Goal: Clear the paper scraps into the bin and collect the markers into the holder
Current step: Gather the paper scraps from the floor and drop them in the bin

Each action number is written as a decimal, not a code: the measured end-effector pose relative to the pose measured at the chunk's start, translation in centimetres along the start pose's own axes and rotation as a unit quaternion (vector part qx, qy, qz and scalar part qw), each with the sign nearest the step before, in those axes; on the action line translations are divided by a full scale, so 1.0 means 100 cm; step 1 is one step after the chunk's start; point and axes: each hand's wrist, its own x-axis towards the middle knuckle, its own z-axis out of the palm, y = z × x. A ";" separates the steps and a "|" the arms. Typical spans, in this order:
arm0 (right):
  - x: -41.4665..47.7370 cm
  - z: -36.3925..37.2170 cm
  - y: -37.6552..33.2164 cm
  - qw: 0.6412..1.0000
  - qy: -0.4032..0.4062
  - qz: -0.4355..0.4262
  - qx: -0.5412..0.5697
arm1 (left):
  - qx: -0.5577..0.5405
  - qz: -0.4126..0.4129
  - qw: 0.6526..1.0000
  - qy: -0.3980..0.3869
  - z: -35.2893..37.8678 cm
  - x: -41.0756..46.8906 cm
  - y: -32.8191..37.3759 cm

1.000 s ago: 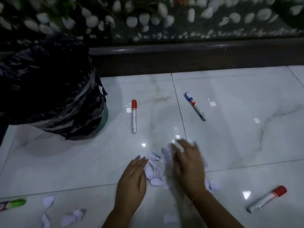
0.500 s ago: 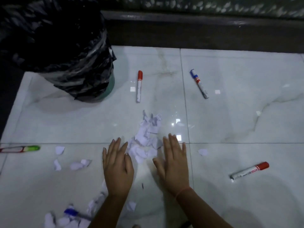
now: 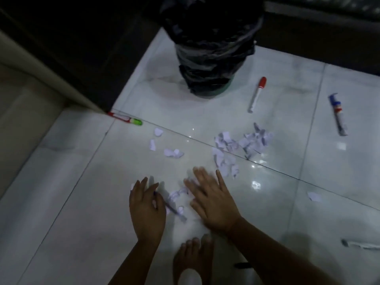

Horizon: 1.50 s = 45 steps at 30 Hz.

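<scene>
Head view, hands?
— Left hand (image 3: 147, 210) and right hand (image 3: 211, 200) lay flat on the white floor (image 3: 82, 202), fingers spread, grasping nothing; a few paper scraps (image 3: 176, 195) and a blue marker (image 3: 174, 211) between them.

Rest?
— Bigger scrap pile (image 3: 242, 145) farther right. Bin (image 3: 209, 58) far centre, red marker (image 3: 257, 94) just right of it.

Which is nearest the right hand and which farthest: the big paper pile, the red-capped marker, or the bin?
From the right hand:
1. Big paper pile, just beyond the fingertips, slightly right.
2. Red-capped marker, farther ahead, beside the bin.
3. Bin, at the back.
</scene>
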 end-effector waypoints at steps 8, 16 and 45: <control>0.024 0.023 0.000 0.995 -0.044 -0.032 -0.084 | 0.013 0.014 1.000 -0.010 -0.015 -0.019 -0.026; 0.026 0.018 -0.014 0.990 -0.053 -0.100 -0.088 | 0.065 -0.103 0.992 -0.037 -0.008 0.002 -0.006; 0.079 0.044 -0.092 0.964 -0.065 -0.238 -0.097 | 0.118 -0.307 0.941 -0.082 -0.041 0.013 -0.092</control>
